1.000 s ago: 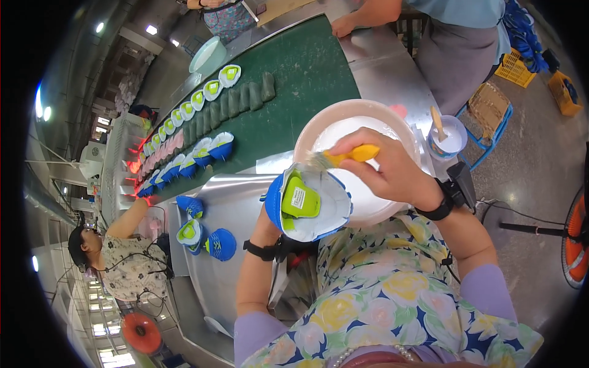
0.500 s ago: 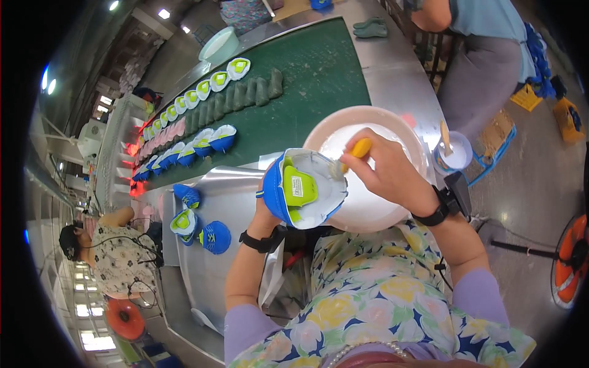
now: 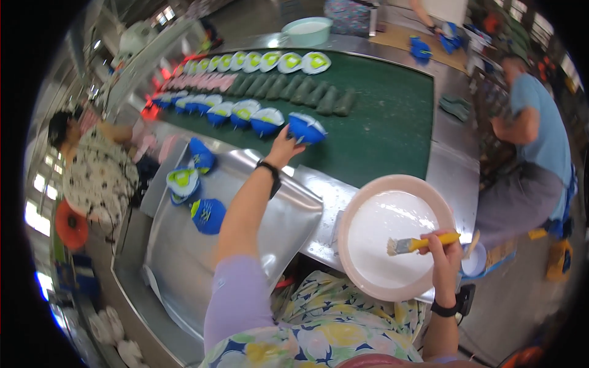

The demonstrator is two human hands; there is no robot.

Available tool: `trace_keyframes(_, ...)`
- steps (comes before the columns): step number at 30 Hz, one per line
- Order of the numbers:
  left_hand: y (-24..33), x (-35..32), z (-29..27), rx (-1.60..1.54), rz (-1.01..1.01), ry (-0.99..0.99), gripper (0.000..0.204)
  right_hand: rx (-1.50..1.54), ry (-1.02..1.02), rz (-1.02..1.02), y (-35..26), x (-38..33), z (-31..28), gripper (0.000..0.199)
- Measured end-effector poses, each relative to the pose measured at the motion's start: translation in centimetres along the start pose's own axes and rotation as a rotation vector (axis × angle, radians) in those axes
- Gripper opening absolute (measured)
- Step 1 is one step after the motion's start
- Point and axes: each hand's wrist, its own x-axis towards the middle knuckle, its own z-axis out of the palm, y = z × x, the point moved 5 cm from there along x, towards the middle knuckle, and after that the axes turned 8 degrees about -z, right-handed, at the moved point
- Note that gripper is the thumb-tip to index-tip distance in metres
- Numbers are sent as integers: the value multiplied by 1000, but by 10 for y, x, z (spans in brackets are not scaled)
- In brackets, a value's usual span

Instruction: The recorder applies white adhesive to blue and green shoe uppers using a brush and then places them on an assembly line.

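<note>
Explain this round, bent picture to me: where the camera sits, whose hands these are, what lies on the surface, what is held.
The camera sits on a person's head and looks down, so its wide lens bends straight edges. No machine: two bare hands. The left hand reaches out to a blue shoe upper at the end of a row on the green conveyor belt. The right hand holds a yellow-handled brush over a pink basin of white liquid. Three more blue shoe uppers lie on the metal tray. Other workers stand around the line.
</note>
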Motion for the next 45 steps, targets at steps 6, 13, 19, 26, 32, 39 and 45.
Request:
trace_keyframes(6,46,-7,-31,854,568,527,49,-67,-5,-20,4,4,-11,12)
trace_keyframes(13,14,-210,-328,1668,251,749,45,-56,-173,33,19,6,18,11)
trace_keyframes(19,-26,-231,-259,1599,209,720,25,-431,-461,-287,-11,-17,56,14)
trace_keyframes(26,2,-277,-96,1336,304,281,39,-599,-518,-419,-29,-28,38,16)
trace_keyframes(32,-19,-271,-65,1506,716,-167,58,-459,-344,-331,-50,-24,4,13)
trace_keyframes(39,-9,-269,-24,1531,782,-285,55,-272,-273,-275,-39,-21,-4,14)
trace_keyframes(45,-28,-263,-67,1750,161,80,52,29,-193,-160,-27,-24,-3,15)
